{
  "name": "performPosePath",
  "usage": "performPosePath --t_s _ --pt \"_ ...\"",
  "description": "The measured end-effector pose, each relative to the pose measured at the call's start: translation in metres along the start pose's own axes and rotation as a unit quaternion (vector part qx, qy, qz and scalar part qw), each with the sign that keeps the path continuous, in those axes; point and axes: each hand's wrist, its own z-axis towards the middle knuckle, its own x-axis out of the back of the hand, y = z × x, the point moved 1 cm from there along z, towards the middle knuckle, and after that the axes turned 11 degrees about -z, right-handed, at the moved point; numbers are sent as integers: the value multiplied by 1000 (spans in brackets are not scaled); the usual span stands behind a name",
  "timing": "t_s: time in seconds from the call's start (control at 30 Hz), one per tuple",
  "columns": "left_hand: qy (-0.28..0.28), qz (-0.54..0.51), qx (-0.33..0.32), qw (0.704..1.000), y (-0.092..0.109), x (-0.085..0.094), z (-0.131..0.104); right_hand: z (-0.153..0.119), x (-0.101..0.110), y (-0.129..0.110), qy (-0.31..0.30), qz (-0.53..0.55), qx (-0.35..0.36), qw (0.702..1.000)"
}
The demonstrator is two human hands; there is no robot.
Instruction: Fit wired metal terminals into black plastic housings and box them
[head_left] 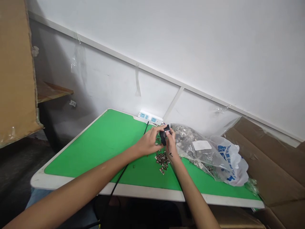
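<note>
Both hands meet over the back middle of the green tabletop, around a small black device (163, 136). My left hand (151, 140) grips it from the left, fingers bent over its top. From the right, my right hand (172, 140) holds the same device, thumb against its face. Thin red and black wires (168, 149) hang beside the right palm. Just below the hands lies a pile of small metal parts (162, 160) on the green surface. The device's underside is hidden by the fingers.
A white power strip (150, 117) lies at the table's back edge against the wall. Right of the hands sit a clear bag of metal parts (188, 136) and a white printed bag (232, 159). A black cable (119, 179) crosses the green table (95, 146). Cardboard (269, 165) stands at right.
</note>
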Motion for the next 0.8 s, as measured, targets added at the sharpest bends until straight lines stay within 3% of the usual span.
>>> performPosePath --t_s 0.13,0.3,0.43,0.63,0.8 --pt "-7 22 -18 1000 1 2 2 -2 -7 -8 5 53 -43 998" --pt "-31 44 -67 996 -2 5 3 -3 -9 -19 -83 83 -81 990" --pt "-40 57 -88 994 -5 7 2 -1 -7 -22 -119 93 -103 983" --pt "-27 58 -80 995 -8 4 3 -3 -6 -30 -201 110 -144 963" --pt "5 46 -51 998 -13 6 1 0 -2 -33 -192 187 -182 946"
